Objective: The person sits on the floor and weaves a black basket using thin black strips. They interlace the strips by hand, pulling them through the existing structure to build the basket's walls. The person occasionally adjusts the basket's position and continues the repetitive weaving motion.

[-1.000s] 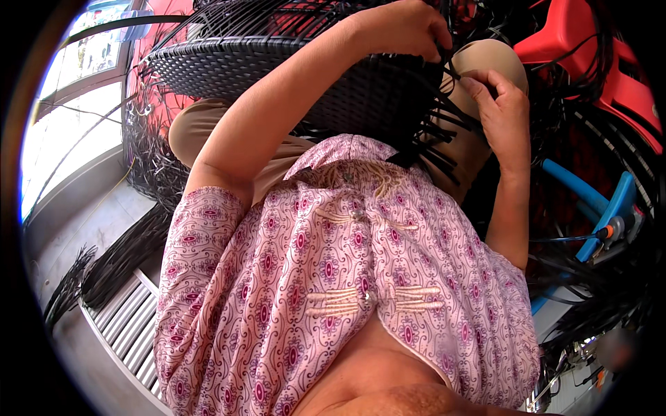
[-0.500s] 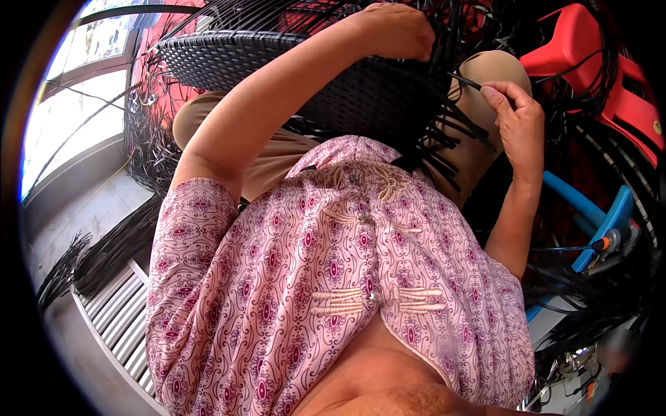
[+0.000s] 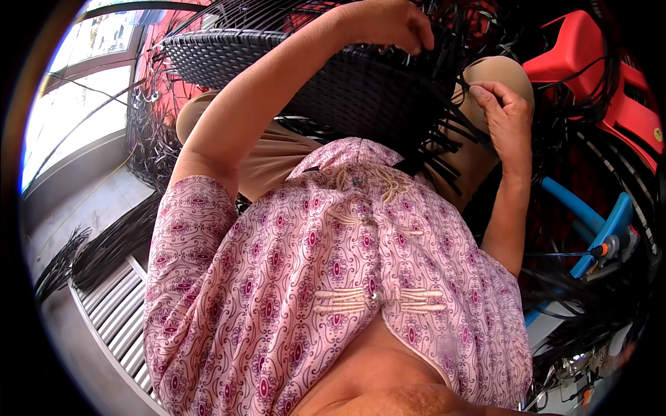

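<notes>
A half-woven dark piece of flat plastic strips, like a basket or chair seat, rests across my lap with loose strip ends hanging at its right side. My left hand reaches over its upper edge, fingers curled down among the strips; what they grip, if anything, is hidden. Beside my right knee, my right hand is closed in a pinch, thumb against forefinger, at the end of a thin black strip that runs to the weave.
A red plastic stool stands at the upper right. Below it is a blue frame with an orange-and-grey tool. Bundled black strips lie on a slatted metal rack at the left, near a bright window.
My right hand has drawn slightly left and down, closer to the weave, and less of the strip shows. My left hand has lifted slightly and its fingers have loosened downward.
</notes>
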A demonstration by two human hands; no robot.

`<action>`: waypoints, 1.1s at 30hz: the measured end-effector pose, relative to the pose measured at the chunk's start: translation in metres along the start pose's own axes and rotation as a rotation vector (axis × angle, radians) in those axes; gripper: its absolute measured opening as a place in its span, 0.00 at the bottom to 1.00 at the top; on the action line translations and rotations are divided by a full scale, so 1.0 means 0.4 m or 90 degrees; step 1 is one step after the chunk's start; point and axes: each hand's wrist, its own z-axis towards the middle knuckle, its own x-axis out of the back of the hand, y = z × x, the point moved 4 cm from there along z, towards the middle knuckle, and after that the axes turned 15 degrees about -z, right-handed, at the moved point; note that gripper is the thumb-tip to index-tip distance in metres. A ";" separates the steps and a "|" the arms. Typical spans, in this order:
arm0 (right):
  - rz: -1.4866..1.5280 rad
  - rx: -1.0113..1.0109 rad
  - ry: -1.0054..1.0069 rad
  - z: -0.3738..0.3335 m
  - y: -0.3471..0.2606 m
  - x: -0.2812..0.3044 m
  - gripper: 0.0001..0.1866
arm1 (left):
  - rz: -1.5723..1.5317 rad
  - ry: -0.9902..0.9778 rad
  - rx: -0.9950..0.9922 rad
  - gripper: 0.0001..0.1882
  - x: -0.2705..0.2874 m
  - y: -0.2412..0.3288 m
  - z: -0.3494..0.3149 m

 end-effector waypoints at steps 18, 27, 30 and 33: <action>0.002 -0.017 -0.059 0.019 0.015 -0.002 0.10 | 0.199 -0.038 -0.036 0.11 0.077 -0.064 -0.075; -0.052 -0.005 -0.038 0.011 0.014 0.011 0.11 | 0.036 0.094 0.081 0.13 0.136 -0.129 -0.120; -0.023 -0.060 -0.058 0.006 0.033 0.042 0.10 | 0.131 0.125 0.072 0.10 0.122 -0.087 -0.155; -0.012 -0.028 -0.046 0.016 0.031 0.036 0.09 | 0.207 0.100 0.007 0.10 0.115 -0.084 -0.161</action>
